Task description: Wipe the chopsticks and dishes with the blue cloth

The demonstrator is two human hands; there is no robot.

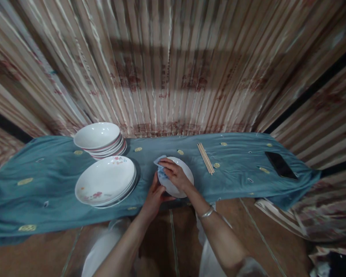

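Apparently mid-wipe, the right hand (175,174) clasps a pale-blue patterned cloth (161,172) against a round white dish (187,172) at the front edge of the teal, cloth-draped surface (230,173); the left hand (155,195) grips the dish in its fingers. Whether the stacked white floral plates (106,181) and red-banded bowls (98,135), toward the left edge, are wiped, I cannot tell.

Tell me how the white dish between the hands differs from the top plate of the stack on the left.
The white dish looks smaller than the top plate.
The dish shows no pattern where uncovered; the plate has flowers near its rim.
The left hand grips the dish, with the right hand over a blue cloth on it; neither touches the plate.
Both are white.
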